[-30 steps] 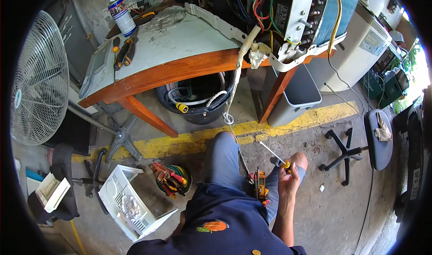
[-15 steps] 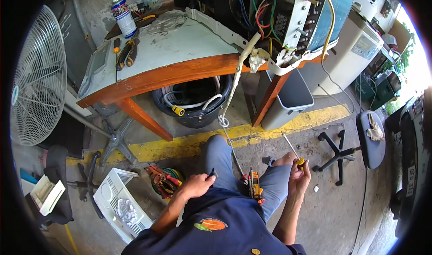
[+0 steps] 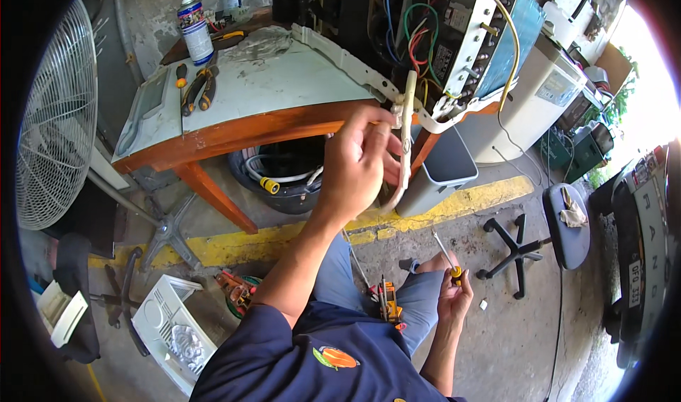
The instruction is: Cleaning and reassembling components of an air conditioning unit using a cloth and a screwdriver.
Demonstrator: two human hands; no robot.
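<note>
My left hand (image 3: 355,168) is raised before the table's front edge, its fingers curled beside a white wrapped cable (image 3: 406,154) that hangs from the opened appliance (image 3: 454,40) with coloured wires and finned coil. What those fingers pinch is hidden. Low at the right, my right hand (image 3: 454,296) grips a yellow-handled screwdriver (image 3: 456,272), shaft pointing up and left. A tool pouch (image 3: 389,303) with orange tools lies between my legs.
The wooden table (image 3: 213,129) holds pliers and cans, with a black tub (image 3: 291,203) and grey bin (image 3: 433,182) below. Around me are a standing fan (image 3: 53,118), chair base (image 3: 518,253), white plastic casing (image 3: 159,317), tool bucket (image 3: 234,288) and dark vehicle (image 3: 631,239).
My left hand has risen from my lap to the hanging cable, whose lower part has shifted right. My right hand still holds the screwdriver, slightly further left. The view has tilted a little.
</note>
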